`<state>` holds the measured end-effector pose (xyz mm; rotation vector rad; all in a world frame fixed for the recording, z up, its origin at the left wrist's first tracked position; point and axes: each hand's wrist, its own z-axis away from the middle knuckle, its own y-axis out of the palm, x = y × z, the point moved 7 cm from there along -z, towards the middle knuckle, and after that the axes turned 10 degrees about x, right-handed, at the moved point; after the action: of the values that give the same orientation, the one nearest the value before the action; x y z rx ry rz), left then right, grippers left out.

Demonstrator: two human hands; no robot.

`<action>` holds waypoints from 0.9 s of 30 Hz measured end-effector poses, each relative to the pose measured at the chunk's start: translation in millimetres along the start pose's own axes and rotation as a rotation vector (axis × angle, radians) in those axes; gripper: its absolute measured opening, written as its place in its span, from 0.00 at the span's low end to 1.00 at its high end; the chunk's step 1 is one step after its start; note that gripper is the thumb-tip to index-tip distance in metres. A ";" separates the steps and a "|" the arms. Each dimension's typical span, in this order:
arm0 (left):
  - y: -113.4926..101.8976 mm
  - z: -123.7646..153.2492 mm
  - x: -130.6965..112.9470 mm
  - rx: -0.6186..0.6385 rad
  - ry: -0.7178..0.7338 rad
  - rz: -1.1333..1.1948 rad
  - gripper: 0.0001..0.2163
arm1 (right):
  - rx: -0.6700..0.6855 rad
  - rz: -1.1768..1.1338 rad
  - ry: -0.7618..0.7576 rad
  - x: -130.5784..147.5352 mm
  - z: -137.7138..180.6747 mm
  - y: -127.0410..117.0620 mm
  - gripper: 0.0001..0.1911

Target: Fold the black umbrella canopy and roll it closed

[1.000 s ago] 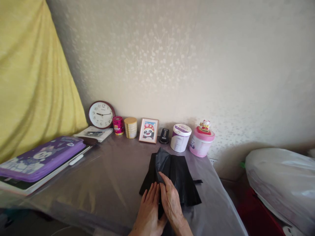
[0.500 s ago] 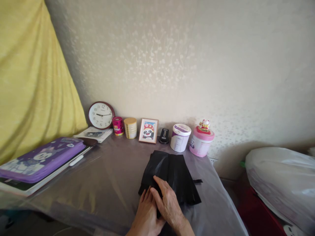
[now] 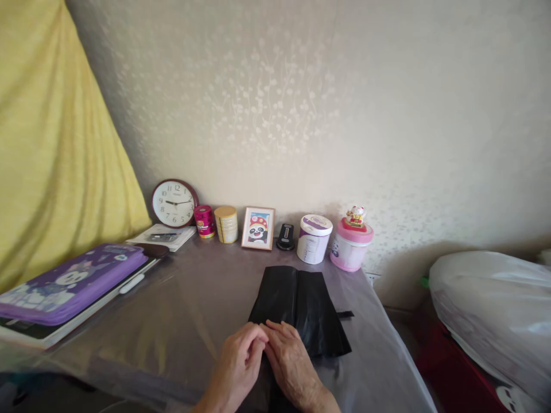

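Note:
A folded black sheet [image 3: 282, 295] of thin, shiny, plastic-like material lies on the table. A lengthwise crease runs down it, and a short strip sticks out on its right. At the near left part of the sheet, my left hand [image 3: 239, 358] is closed, thumb and index finger pinched together. Against it rests my right hand [image 3: 293, 358], its fingers bent and pressed together at the sheet's near side. Both sets of fingertips are partly hidden. More black material shows between my wrists.
The table [image 3: 189, 310] has a shiny cover. A purple case [image 3: 73, 281] lies at left. Along the wall stand a clock [image 3: 174, 202], a picture frame [image 3: 258, 228], a white tub [image 3: 314, 241] and a pink-lidded tub [image 3: 350, 246]. Beyond the right edge sits a plastic-wrapped bundle [image 3: 491, 298].
My left hand has shifted left and curled from flat into a pinch. My right hand has drawn back slightly towards me and bent its fingers. The sheet's left side has moved a little.

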<state>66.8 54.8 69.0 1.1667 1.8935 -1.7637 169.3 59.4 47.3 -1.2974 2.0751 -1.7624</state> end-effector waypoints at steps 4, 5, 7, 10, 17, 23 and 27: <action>7.0 -20.6 -21.9 -0.029 0.178 -0.017 0.13 | -0.070 0.090 -0.064 -1.9 2.6 15.0 0.15; 14.8 -26.6 -27.4 0.015 0.226 -0.043 0.13 | -0.091 0.117 -0.067 -4.3 3.2 17.9 0.16; 35.2 -38.2 -34.6 0.164 0.298 -0.115 0.15 | -0.116 0.151 -0.056 -10.3 4.5 21.5 0.17; 58.9 -55.2 -30.1 0.357 0.293 -0.209 0.17 | -0.121 0.155 -0.042 -14.8 6.5 21.1 0.18; 67.4 -97.0 10.4 0.393 0.227 -0.266 0.21 | -0.108 0.011 -0.038 -4.6 5.8 12.0 0.12; 75.0 -125.6 46.6 0.284 0.135 -0.278 0.22 | -0.100 -0.051 -0.027 -5.7 6.0 11.9 0.13; 73.8 -131.0 67.6 0.209 0.064 -0.281 0.22 | -0.115 -0.045 -0.030 -6.9 6.9 12.7 0.11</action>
<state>117.2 194.5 -2.7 1.0779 2.0323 -2.1403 171.1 58.2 31.4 -1.4028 2.1765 -1.6519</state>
